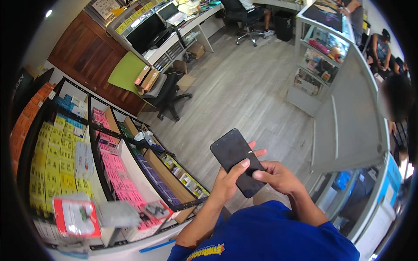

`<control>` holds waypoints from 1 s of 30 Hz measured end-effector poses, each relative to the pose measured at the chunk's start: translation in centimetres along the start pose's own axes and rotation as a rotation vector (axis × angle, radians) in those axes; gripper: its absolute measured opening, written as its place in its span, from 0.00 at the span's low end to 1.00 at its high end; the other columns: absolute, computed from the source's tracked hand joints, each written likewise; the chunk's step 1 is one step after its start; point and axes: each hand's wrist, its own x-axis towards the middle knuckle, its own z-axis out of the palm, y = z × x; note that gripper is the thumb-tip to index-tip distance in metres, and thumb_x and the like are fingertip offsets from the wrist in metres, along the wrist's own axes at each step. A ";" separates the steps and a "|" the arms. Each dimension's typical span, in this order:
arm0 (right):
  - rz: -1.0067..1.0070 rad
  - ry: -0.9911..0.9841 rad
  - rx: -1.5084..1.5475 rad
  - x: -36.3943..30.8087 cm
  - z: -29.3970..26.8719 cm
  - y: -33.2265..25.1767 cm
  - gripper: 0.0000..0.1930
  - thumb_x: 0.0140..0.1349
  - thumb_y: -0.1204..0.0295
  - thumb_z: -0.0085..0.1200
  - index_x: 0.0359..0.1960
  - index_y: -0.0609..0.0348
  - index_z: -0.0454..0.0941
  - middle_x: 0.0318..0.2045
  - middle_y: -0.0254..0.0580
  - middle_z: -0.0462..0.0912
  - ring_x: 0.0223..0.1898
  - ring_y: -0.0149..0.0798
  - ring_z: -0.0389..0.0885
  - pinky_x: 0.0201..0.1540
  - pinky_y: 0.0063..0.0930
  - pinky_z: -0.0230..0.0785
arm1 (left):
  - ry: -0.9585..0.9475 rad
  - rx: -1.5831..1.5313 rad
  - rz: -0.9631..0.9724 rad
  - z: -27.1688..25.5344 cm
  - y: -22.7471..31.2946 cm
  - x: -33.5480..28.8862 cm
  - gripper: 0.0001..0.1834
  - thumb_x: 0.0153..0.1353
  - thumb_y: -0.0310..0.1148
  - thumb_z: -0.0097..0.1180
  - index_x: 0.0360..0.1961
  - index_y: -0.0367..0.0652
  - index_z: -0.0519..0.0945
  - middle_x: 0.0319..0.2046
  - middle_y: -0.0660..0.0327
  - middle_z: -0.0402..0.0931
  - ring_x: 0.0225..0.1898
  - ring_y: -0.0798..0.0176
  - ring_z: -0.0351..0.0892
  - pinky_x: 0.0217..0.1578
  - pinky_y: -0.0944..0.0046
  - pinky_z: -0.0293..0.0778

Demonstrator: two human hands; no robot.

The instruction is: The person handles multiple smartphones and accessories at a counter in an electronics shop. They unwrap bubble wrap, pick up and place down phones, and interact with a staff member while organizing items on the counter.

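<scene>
A black smartphone (230,145) with a dark screen is held tilted in front of my body. My left hand (227,185) grips it, with the thumb lying across the screen and fingertips showing past the phone's far right side. At the lower right edge, my right hand (281,177) closes on the same phone, its thumb resting on the screen; its other fingers are mostly hidden. A small light mark shows on the glass near the right edge.
To my left, shelves hold rows of yellow boxes (50,161) and pink boxes (114,163). A red-and-white package (76,217) lies at the near end. A green office chair (130,76) carries cardboard boxes. On my right stands a grey counter panel (348,117). Other people sit and stand farther back.
</scene>
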 end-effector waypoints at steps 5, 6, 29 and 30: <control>0.046 0.065 -0.204 15.1 -3.3 -7.0 0.14 0.75 0.64 0.66 0.46 0.66 0.87 0.36 0.33 0.89 0.37 0.26 0.83 0.43 0.27 0.75 | 0.346 0.038 0.131 -8.5 3.9 13.0 0.22 0.78 0.41 0.60 0.64 0.37 0.78 0.57 0.57 0.85 0.59 0.63 0.81 0.65 0.59 0.71; 0.040 0.091 -0.342 17.8 -4.2 -8.9 0.14 0.74 0.64 0.67 0.45 0.66 0.87 0.35 0.33 0.89 0.36 0.26 0.83 0.41 0.27 0.75 | 0.343 0.015 0.180 -10.1 5.3 15.5 0.20 0.77 0.40 0.61 0.62 0.39 0.79 0.57 0.59 0.85 0.60 0.65 0.80 0.66 0.60 0.69; -0.667 0.548 -1.134 71.2 -40.9 -44.6 0.14 0.63 0.75 0.69 0.50 0.61 0.88 0.43 0.47 0.90 0.44 0.51 0.89 0.48 0.41 0.82 | -0.223 0.211 0.448 -20.7 26.3 93.3 0.25 0.67 0.31 0.71 0.62 0.44 0.76 0.69 0.52 0.70 0.69 0.55 0.72 0.69 0.52 0.69; -0.657 0.589 -1.098 73.1 -43.2 -45.1 0.13 0.63 0.75 0.69 0.50 0.61 0.88 0.43 0.47 0.91 0.44 0.51 0.89 0.48 0.41 0.81 | -0.256 0.248 0.445 -20.3 26.3 96.9 0.24 0.66 0.29 0.71 0.60 0.45 0.77 0.69 0.53 0.69 0.68 0.58 0.71 0.68 0.53 0.67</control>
